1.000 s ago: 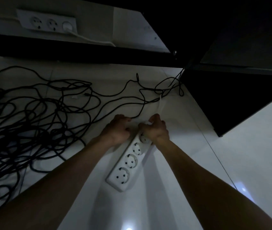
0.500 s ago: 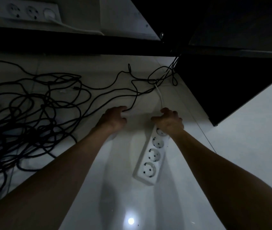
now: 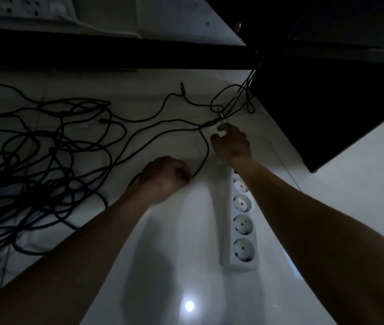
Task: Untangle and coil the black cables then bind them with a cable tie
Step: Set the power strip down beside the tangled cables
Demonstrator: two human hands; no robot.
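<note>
black cables (image 3: 45,160): big loose tangle on the floor, left of the white power strip (image 3: 242,221) | thin, light, floppy, may snag | left hand (image 3: 167,177) grips 1 strand; hold near its end | right hand (image 3: 230,144) curls on something white, cannot tell what

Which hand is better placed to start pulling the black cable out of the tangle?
The left hand, probably. It already grips the black cable and lies beside the tangled pile. The right hand is farther away, beyond the white power strip, pinching something small and white there.
</note>
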